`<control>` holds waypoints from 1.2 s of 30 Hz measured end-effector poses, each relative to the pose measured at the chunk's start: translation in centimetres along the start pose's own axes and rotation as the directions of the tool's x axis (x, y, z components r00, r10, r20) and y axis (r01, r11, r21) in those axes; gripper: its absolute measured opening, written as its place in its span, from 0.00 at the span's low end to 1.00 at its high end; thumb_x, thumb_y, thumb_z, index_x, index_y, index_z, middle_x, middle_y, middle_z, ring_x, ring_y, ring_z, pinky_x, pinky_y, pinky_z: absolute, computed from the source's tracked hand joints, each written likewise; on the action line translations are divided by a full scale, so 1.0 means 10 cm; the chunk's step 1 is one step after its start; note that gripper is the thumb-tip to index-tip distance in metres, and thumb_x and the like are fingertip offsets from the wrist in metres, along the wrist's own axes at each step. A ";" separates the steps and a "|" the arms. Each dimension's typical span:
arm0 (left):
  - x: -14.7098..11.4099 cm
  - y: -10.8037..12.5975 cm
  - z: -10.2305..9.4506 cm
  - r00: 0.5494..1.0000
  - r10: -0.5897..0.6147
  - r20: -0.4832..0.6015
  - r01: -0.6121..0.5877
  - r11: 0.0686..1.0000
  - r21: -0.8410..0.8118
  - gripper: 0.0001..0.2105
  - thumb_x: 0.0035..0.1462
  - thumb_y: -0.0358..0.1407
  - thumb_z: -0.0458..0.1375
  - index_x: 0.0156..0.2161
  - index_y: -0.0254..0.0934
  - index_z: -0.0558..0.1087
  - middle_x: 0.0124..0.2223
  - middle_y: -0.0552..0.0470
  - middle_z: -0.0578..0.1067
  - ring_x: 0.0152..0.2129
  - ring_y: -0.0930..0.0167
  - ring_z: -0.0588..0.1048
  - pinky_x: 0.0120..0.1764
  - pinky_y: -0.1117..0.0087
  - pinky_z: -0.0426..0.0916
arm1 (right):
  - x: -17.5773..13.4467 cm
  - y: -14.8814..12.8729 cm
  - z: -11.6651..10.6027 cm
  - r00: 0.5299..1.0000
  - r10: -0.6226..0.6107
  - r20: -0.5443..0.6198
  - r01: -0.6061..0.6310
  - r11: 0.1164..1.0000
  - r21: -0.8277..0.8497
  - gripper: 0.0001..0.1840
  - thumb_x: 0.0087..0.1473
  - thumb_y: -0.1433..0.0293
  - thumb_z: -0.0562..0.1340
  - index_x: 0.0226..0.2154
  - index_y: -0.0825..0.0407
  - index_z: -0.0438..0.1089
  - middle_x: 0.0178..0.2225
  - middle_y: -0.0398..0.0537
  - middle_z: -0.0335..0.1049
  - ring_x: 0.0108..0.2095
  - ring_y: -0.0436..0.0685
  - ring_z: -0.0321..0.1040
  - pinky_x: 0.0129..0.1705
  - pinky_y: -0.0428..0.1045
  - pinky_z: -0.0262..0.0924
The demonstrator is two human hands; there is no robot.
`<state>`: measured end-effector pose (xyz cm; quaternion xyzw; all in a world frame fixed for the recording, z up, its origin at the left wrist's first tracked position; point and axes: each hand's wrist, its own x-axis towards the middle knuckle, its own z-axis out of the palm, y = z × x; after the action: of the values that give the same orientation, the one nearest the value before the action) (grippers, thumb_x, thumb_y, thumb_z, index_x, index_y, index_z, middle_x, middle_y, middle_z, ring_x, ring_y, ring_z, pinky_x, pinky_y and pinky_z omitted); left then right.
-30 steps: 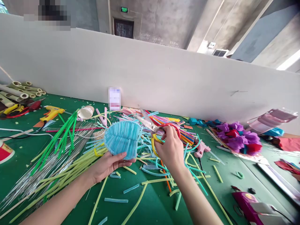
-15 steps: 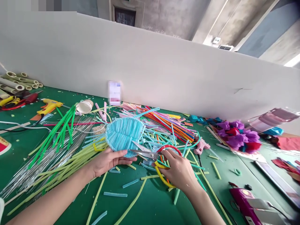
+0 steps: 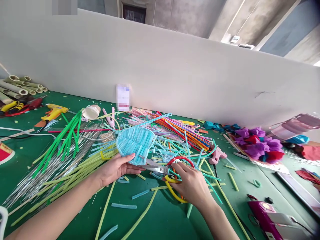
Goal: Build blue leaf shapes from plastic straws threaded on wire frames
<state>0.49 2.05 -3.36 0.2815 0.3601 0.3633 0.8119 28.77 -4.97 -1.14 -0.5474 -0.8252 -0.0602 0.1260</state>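
My left hand (image 3: 120, 168) grips the lower left edge of a light-blue piece made of rows of pipe cleaners (image 3: 136, 143), thumb in front and fingers behind. A pair of scissors (image 3: 160, 169) with red and yellow handles is in my right hand (image 3: 188, 178), whose fingers sit in the loops. The slightly parted blades meet the piece's lower right edge, one tip lying over its front. Whether they are cutting through a strand cannot be made out. Cut light-blue pipe-cleaner pieces (image 3: 124, 206) lie on the green table (image 3: 155, 223) below.
Yellow-green stems (image 3: 82, 170) and thin wires (image 3: 27, 183) spread at left, near a yellow glue gun (image 3: 53, 112). Orange and red stems (image 3: 185, 133) lie behind my hands. At right are a pink glue gun (image 3: 217, 155), purple flowers (image 3: 257, 143) and a purple power strip (image 3: 262, 216).
The scissor blades have come closer together and dropped lower along the piece's edge. The light-blue piece has tilted slightly in my left hand. The whole view has shifted a little.
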 end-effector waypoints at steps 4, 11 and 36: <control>0.01 0.00 0.00 0.998 -0.001 -0.069 -0.001 1.000 -0.028 0.06 0.56 0.26 0.65 0.40 0.31 0.75 0.37 0.43 0.84 0.30 0.60 0.84 0.37 0.60 0.81 | 0.00 -0.01 0.00 1.000 -0.023 -0.014 0.023 1.000 -0.010 0.18 0.58 0.55 0.65 0.42 0.51 0.69 0.33 0.47 0.76 0.31 0.59 0.75 0.29 0.50 0.60; 0.00 0.01 0.02 1.000 -0.006 -0.031 0.006 1.000 0.011 0.08 0.57 0.29 0.66 0.41 0.30 0.74 0.40 0.38 0.84 0.39 0.54 0.83 0.38 0.62 0.81 | -0.03 0.00 0.03 0.999 -0.028 0.023 0.028 1.000 -0.009 0.20 0.56 0.53 0.66 0.42 0.50 0.69 0.34 0.47 0.77 0.33 0.61 0.76 0.30 0.50 0.61; 0.01 0.02 0.02 0.999 -0.018 -0.049 0.016 0.999 -0.032 0.05 0.55 0.27 0.66 0.35 0.32 0.74 0.37 0.41 0.84 0.32 0.59 0.84 0.41 0.58 0.81 | 0.02 -0.03 -0.03 0.993 -0.081 0.081 0.089 0.990 -0.111 0.17 0.62 0.54 0.60 0.36 0.52 0.68 0.35 0.50 0.74 0.30 0.57 0.74 0.24 0.49 0.58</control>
<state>0.62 2.19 -3.09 0.2564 0.3765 0.3687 0.8103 28.44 -4.99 -0.75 -0.5199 -0.8471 -0.0920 0.0601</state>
